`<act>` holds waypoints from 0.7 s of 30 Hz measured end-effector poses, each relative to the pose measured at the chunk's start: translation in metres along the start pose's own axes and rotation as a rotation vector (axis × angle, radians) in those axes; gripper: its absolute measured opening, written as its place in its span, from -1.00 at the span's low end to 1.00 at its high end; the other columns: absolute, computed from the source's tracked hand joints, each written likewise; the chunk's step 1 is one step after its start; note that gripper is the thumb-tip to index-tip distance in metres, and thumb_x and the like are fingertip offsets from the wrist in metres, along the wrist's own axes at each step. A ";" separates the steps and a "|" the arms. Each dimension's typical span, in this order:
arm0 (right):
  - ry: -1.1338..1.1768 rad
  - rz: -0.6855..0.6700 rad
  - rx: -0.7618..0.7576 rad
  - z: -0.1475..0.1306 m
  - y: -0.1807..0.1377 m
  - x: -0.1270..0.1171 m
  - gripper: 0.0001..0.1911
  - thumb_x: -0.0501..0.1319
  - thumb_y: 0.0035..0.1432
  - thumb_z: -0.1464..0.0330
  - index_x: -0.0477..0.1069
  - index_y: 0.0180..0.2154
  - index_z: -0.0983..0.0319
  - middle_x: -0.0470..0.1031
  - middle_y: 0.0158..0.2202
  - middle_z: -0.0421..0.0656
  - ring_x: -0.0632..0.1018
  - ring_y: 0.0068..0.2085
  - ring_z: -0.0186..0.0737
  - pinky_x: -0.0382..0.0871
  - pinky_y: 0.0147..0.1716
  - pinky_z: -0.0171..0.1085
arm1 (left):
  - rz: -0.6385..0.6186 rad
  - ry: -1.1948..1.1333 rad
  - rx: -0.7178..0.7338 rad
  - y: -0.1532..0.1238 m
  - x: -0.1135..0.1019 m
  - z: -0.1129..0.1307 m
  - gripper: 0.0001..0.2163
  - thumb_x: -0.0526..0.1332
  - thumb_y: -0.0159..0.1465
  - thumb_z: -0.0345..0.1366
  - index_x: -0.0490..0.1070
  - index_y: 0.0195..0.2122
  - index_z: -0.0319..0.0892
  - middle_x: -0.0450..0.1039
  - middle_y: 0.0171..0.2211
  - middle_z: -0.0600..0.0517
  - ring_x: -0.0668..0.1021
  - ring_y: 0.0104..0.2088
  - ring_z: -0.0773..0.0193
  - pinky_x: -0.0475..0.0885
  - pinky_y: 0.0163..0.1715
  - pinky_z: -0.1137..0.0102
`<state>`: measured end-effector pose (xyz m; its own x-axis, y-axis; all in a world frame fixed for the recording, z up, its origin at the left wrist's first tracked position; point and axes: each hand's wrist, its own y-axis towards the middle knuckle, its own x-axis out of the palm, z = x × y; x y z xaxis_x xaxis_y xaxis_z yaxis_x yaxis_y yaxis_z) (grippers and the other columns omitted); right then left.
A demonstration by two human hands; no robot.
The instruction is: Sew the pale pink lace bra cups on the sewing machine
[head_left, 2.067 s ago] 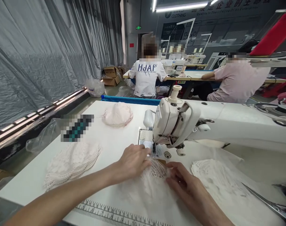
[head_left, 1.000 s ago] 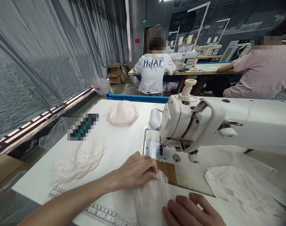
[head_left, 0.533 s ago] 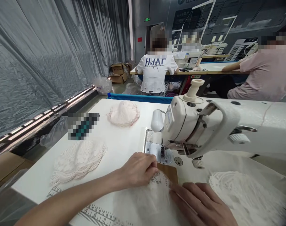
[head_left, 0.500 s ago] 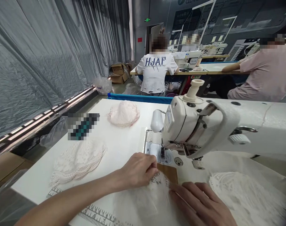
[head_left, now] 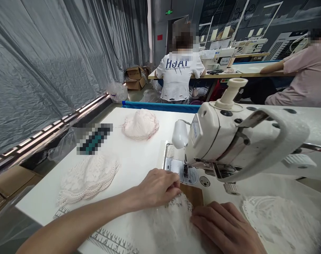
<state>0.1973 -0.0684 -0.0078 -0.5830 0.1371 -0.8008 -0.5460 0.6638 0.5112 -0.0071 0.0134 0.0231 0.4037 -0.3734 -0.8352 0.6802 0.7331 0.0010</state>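
I log left hand [head_left: 158, 187] pinching the lace piece [head_left: 171, 222], right hand [head_left: 225, 225] against its edge, fingers together, grip unclear, lace not yet under presser foot [head_left: 186, 171].

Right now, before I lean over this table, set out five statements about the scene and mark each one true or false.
1. The left hand grips the sheer white fabric. True.
2. The right hand rests on the machine's head. False: it is at the fabric's right-hand edge.
3. A pile of lace pieces lies to the left of the left hand. True.
4. The sheer white fabric sits under the needle. False: it lies on the near side of the presser foot.
5. The white shirt ahead bears dark lettering. True.
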 end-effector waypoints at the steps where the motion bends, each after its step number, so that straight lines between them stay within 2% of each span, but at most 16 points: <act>1: 0.000 -0.001 -0.001 0.000 0.000 0.000 -0.74 -0.01 0.32 0.39 0.45 -0.25 0.23 0.52 -0.30 -0.09 0.46 -0.32 -0.25 0.20 -0.36 -0.24 | -0.005 0.013 0.006 0.001 -0.001 0.000 -0.92 0.13 0.25 -0.34 0.33 -0.39 -0.19 0.41 -0.51 0.14 0.42 -0.52 0.40 0.30 -0.44 0.49; 6: -0.063 0.027 -0.052 -0.002 0.002 0.001 -0.74 -0.01 0.30 0.44 0.46 -0.25 0.21 0.53 -0.30 -0.11 0.47 -0.31 -0.23 0.19 -0.34 -0.22 | -0.037 0.020 0.039 0.002 -0.003 -0.001 -0.91 0.14 0.25 -0.36 0.32 -0.40 -0.20 0.40 -0.52 0.14 0.43 -0.50 0.40 0.28 -0.44 0.51; 9: -0.105 0.037 -0.077 -0.003 0.001 0.000 -0.75 0.01 0.30 0.39 0.46 -0.27 0.20 0.55 -0.23 -0.08 0.49 -0.27 -0.18 0.19 -0.31 -0.19 | -0.043 0.021 0.059 0.002 -0.004 -0.002 -0.91 0.12 0.27 -0.36 0.32 -0.39 -0.20 0.42 -0.49 0.13 0.43 -0.49 0.40 0.28 -0.44 0.51; 13: -0.155 0.044 -0.101 -0.005 0.001 -0.001 -0.65 -0.09 0.35 0.34 0.46 -0.25 0.19 0.56 -0.15 -0.03 0.52 -0.20 -0.14 0.23 -0.28 -0.17 | -0.058 0.011 0.053 0.003 -0.006 -0.001 -0.89 0.11 0.28 -0.35 0.31 -0.39 -0.21 0.41 -0.48 0.13 0.43 -0.49 0.40 0.30 -0.43 0.51; 16: -0.191 0.035 -0.095 -0.007 0.001 0.001 -0.65 -0.09 0.35 0.37 0.46 -0.20 0.19 0.57 -0.17 -0.07 0.53 -0.22 -0.16 0.23 -0.29 -0.17 | -0.073 0.000 0.045 0.003 -0.009 0.001 -0.89 0.12 0.28 -0.36 0.31 -0.41 -0.21 0.41 -0.48 0.14 0.43 -0.49 0.41 0.29 -0.45 0.51; 21: -0.183 0.155 -0.073 -0.008 0.003 0.008 -0.65 -0.10 0.36 0.41 0.46 -0.18 0.22 0.60 -0.25 -0.14 0.51 -0.30 -0.21 0.17 -0.34 -0.21 | -0.074 0.016 0.062 0.004 -0.010 0.000 -0.87 0.11 0.30 -0.33 0.32 -0.40 -0.20 0.43 -0.46 0.13 0.44 -0.48 0.40 0.29 -0.45 0.51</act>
<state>0.1866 -0.0713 -0.0103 -0.5479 0.3687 -0.7509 -0.5045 0.5705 0.6481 -0.0087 0.0200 0.0313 0.3411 -0.4157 -0.8431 0.7447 0.6668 -0.0275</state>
